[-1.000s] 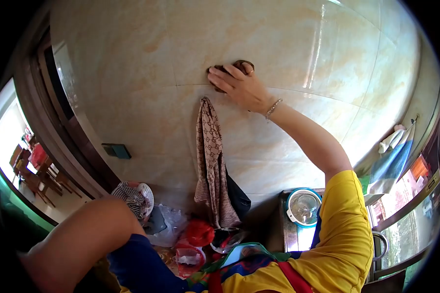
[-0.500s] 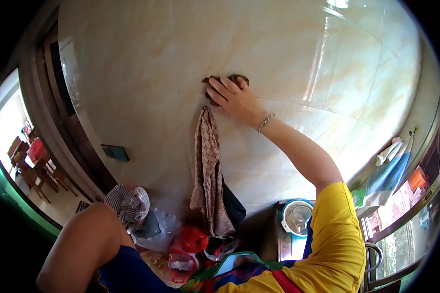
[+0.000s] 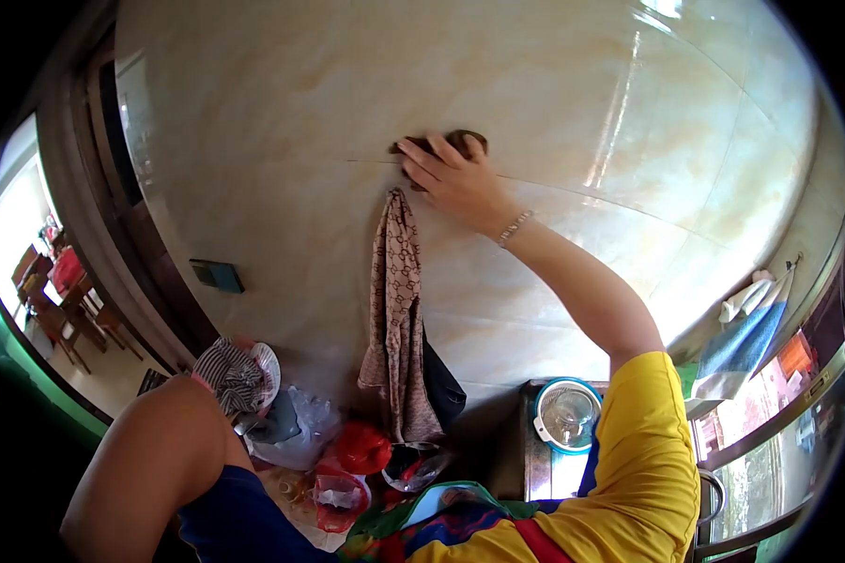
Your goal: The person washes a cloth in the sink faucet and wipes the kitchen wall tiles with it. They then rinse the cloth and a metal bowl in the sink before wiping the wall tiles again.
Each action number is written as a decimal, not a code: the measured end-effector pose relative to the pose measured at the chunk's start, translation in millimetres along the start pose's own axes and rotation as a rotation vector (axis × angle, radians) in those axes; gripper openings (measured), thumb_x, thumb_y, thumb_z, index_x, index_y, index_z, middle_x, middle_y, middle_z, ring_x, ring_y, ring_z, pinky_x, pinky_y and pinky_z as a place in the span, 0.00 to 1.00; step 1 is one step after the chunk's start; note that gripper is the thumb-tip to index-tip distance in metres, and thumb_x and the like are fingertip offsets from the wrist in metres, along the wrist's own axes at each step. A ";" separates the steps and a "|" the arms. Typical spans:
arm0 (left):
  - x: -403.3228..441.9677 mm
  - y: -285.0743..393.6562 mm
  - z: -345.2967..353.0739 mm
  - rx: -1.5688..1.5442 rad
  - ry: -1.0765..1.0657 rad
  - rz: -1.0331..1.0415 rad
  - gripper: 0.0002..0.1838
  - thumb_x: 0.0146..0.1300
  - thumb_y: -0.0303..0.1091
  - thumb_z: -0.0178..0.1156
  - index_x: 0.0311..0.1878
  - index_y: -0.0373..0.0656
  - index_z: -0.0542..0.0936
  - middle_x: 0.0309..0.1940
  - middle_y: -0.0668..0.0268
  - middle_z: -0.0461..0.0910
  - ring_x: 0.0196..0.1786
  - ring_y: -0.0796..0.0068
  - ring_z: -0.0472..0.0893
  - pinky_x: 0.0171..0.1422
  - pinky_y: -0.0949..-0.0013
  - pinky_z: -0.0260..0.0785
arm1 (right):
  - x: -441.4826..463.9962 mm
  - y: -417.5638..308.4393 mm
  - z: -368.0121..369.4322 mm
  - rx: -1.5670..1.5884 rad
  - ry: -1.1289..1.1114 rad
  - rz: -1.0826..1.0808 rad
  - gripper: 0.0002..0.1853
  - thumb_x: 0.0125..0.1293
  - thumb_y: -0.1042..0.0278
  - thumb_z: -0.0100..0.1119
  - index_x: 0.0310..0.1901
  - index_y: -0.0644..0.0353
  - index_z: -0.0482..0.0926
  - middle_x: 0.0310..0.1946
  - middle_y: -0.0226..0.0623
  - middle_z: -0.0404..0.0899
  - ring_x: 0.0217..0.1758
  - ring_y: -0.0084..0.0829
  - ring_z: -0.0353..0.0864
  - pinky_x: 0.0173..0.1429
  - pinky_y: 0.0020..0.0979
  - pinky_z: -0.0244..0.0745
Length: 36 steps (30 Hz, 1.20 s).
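My right hand (image 3: 460,186) presses a crumpled dark brown cloth (image 3: 409,147) flat against the glossy, cream-marbled tiled wall (image 3: 282,103). Its fingers are spread over the cloth, which bunches out above and below them. Just under this hand hangs a pinkish-brown patterned garment (image 3: 398,300), with a dark cloth (image 3: 443,375) behind it. Of my left side only the bent bare arm (image 3: 155,460) shows at the lower left; my left hand is out of sight.
Below the wall lie a striped cloth (image 3: 230,375), plastic bags and a red bag (image 3: 361,448). A blue-rimmed basket (image 3: 569,416) stands on a dark surface at right. A switch plate (image 3: 216,276) is on the wall, left of the hanging garment. Towels (image 3: 746,324) hang near the window.
My right hand and the brown cloth have slid slightly to the right along the wall. The whole view has shifted a little, so the wall and hanging garment appear higher.
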<state>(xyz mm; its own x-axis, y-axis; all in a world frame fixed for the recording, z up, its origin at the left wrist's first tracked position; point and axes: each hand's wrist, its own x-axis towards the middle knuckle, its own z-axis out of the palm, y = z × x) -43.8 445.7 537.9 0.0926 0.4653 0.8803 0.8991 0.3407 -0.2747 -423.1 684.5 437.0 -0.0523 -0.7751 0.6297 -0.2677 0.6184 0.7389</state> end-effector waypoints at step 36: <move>-168.6 -98.3 148.5 -0.079 0.351 -0.811 0.13 0.61 0.23 0.57 0.49 0.31 0.77 0.45 0.56 0.79 0.54 0.62 0.75 0.67 0.59 0.61 | -203.3 103.5 -62.4 -0.180 0.349 0.702 0.28 0.56 0.60 0.62 0.60 0.52 0.76 0.64 0.34 0.74 0.60 0.40 0.72 0.66 0.43 0.61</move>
<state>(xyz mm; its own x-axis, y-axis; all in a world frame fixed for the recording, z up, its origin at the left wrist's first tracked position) -211.4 455.0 359.0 -0.4717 -0.1764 0.8639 0.7708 0.3933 0.5012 -380.2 914.2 400.4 0.1606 -0.1310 0.9783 -0.1232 0.9807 0.1515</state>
